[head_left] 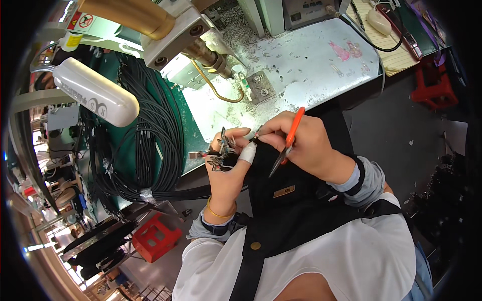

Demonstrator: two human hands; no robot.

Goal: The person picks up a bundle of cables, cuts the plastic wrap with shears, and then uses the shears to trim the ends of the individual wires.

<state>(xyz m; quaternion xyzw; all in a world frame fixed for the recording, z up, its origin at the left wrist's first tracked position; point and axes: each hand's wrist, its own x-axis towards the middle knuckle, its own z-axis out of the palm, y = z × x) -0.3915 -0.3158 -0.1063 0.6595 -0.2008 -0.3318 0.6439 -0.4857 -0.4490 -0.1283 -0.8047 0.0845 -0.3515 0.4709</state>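
The pale tabletop (321,57) is stretching beyond the person, and black cables (145,168) are lying coiled to its left. The left hand (226,175) is curling around a cluster of metal-tipped pieces (224,142). The right hand (309,145) is cradling orange-handled snips (291,134) while its thumb and forefinger are pinching a tiny piece (257,135), too small to identify. Working well probably means steadying that piece and keeping the blades clear of fingers. It is sitting between both hands, just beyond the left's white-wrapped thumb (247,152).
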